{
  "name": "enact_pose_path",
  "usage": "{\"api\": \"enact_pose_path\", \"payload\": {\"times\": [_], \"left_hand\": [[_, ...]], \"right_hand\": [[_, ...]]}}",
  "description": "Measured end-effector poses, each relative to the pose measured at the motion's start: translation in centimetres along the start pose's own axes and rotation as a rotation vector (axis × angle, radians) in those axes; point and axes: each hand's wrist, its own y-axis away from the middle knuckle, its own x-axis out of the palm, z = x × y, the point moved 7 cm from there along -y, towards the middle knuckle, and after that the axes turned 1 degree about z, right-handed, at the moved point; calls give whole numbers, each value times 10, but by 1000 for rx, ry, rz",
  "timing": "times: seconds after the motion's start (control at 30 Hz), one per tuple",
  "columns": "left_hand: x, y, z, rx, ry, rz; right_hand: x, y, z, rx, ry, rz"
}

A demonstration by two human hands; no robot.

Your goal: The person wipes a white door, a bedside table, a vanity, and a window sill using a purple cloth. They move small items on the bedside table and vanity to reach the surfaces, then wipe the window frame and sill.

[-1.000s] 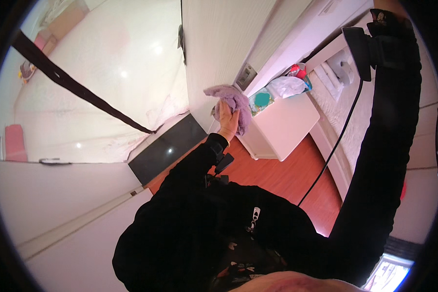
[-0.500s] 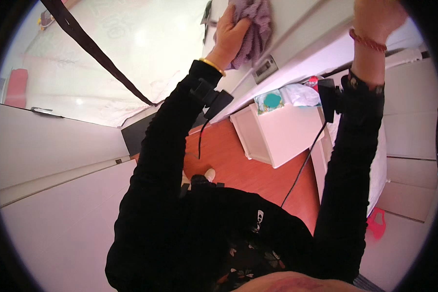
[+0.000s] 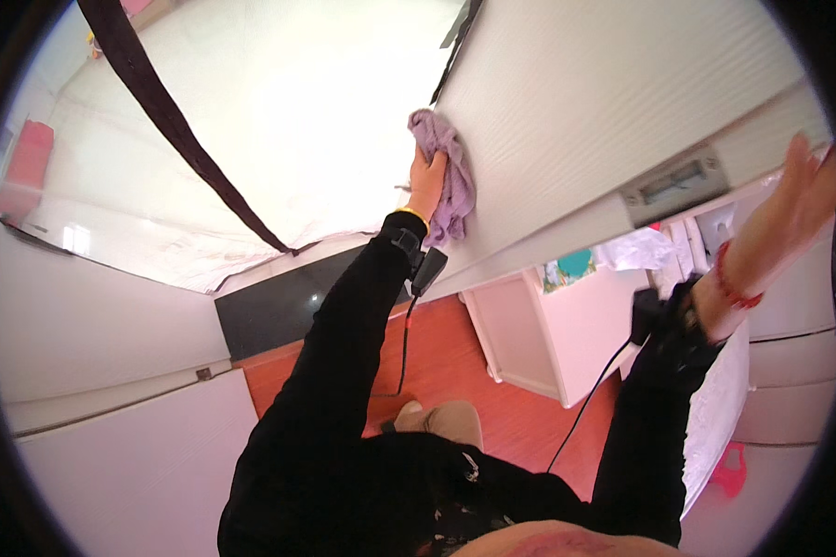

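Note:
My left hand (image 3: 426, 183) grips a crumpled purple cloth (image 3: 455, 190) and presses it against the white wood-grained door (image 3: 604, 93), close to its handle side edge. Part of the fingers is hidden by the cloth folds. On the right, my right hand (image 3: 790, 209) is raised beside the door's edge, somewhat blurred, with its fingers stretched out and nothing visible in them. A metal lock plate (image 3: 678, 186) sits in the door's narrow edge, between my two hands.
A white cabinet (image 3: 520, 334) stands on the reddish wooden floor (image 3: 330, 371), with packages (image 3: 632, 251) on top. A dark strap (image 3: 176, 130) crosses the pale sheet at left. A bed edge (image 3: 715, 436) lies right. Thin cables hang from both wrists.
My left hand and the cloth have come lower in the view. The right hand has moved down and outward, its fingers now in sight. The door face and lock plate appear larger.

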Motion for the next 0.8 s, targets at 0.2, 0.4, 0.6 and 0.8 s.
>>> {"api": "enact_pose_path", "payload": {"times": [0.2, 0.4, 0.6, 0.8], "left_hand": [[-30, 0, 129, -48, 71, -23], [-48, 19, 194, -190, 205, -36], [-21, 55, 106, 76, 375, 180], [30, 104, -109, 796, 26, 348]], "right_hand": [[46, 160, 22, -124, -240, -37], [61, 216, 14, -121, -290, -147], [56, 226, 4, -326, -409, -385], [55, 221, 9, -267, -741, -304]]}}
